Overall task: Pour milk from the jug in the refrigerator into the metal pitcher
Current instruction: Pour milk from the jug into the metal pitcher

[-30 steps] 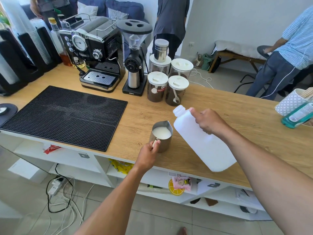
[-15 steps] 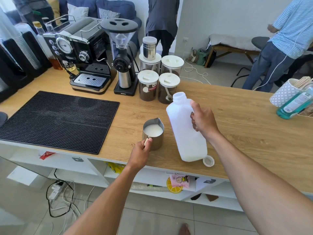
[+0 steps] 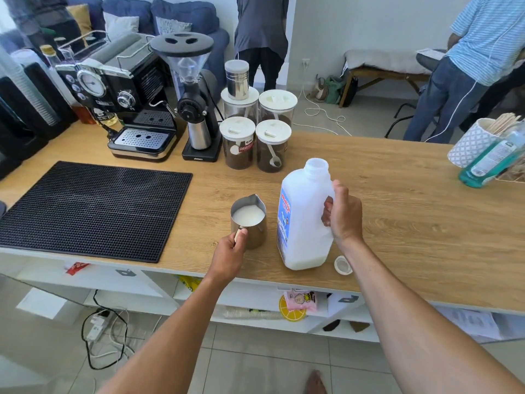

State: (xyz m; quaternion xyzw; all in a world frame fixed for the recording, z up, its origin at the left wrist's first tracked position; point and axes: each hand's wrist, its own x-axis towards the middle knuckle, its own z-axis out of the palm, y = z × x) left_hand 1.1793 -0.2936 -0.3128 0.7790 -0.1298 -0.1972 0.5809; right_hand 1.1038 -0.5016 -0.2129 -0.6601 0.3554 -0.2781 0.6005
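A black rubber mat [image 3: 91, 209] covers the left part of the table [image 3: 412, 217], reaching its near edge. Behind it, toward the far edge, stand an espresso machine [image 3: 127, 103] and a coffee grinder [image 3: 196, 103], then four white-lidded jars [image 3: 255, 132] (a small steel canister tops one of them). Near the middle of the near edge sits the metal pitcher [image 3: 250, 223], upright and holding milk, its spout pointing away from the near edge. The left hand [image 3: 230, 254] is curled tight round its handle. Just beside it, to the right and not touching, the milk jug [image 3: 305, 217] stands upright on the table with its mouth uncapped and a little milk left at the bottom. The right hand [image 3: 343, 214] grips the jug's handle. The white cap [image 3: 343, 265] lies by the jug's base, at the near edge. At the far right corner lean a patterned cup of wooden sticks [image 3: 477, 137] and a teal bottle [image 3: 491, 160].
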